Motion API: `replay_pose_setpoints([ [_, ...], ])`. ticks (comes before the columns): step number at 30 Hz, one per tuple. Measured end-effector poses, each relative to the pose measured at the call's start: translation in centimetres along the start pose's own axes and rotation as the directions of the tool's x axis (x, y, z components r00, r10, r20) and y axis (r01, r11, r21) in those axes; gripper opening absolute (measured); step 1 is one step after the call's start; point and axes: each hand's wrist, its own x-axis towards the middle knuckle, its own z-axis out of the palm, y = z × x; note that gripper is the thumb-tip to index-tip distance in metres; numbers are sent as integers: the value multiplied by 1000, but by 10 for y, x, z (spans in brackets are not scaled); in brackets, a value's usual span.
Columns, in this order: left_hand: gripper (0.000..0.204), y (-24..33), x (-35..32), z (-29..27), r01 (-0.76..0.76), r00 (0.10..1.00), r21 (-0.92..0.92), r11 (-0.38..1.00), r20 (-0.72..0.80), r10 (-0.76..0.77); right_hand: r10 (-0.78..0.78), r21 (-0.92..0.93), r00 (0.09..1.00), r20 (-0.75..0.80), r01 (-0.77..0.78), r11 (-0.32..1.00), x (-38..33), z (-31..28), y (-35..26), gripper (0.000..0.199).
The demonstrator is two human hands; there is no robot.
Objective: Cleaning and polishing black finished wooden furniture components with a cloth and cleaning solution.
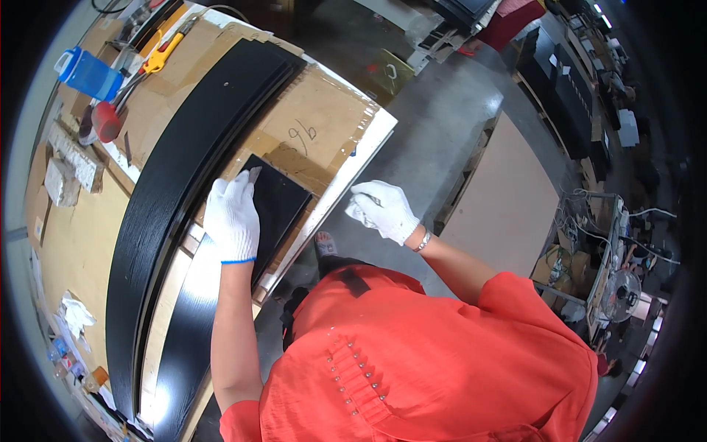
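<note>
My left hand (233,217), in a white knit glove with a blue cuff, is over the glossy black curved panel (283,197) at the near side of the bench. Its fingers are drawn together, and a small greyish flat piece (255,174) shows at their tips; its kind is unclear. Off the bench's edge, my right hand (381,212), also gloved in white, hangs above the floor with curled fingers. Something small and dark shows among them, too small to name. Beyond my left hand lies a long stack of black curved boards (169,177).
Cardboard (324,110) covers part of the white-edged bench. A blue plastic bottle (88,74), a yellow-handled tool (163,55) and a red rounded object (107,121) sit at the far left. A large flat board (504,199), a fan (621,295) and stacked black panels (563,92) stand to the right.
</note>
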Motion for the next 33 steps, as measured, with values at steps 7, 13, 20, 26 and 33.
replay_pose_setpoints([
  [7,18,15,-6,-5,-156,987,-83,984,22,159,136,-84,987,-87,-143,986,-23,-22,32,27],
  [13,22,50,-22,-3,-220,953,-161,962,174,247,115,-160,991,-62,-124,979,-24,-23,32,28],
  [20,18,44,-31,-15,-233,948,-156,960,184,260,135,-138,991,-16,-136,981,-16,-11,30,29],
  [26,18,-35,-62,-58,284,956,25,958,-86,-281,151,-167,988,-34,-155,974,-18,-15,27,28],
  [33,16,-29,-64,-62,347,933,2,938,-108,-344,44,-155,999,24,-40,987,-5,3,22,27],
])
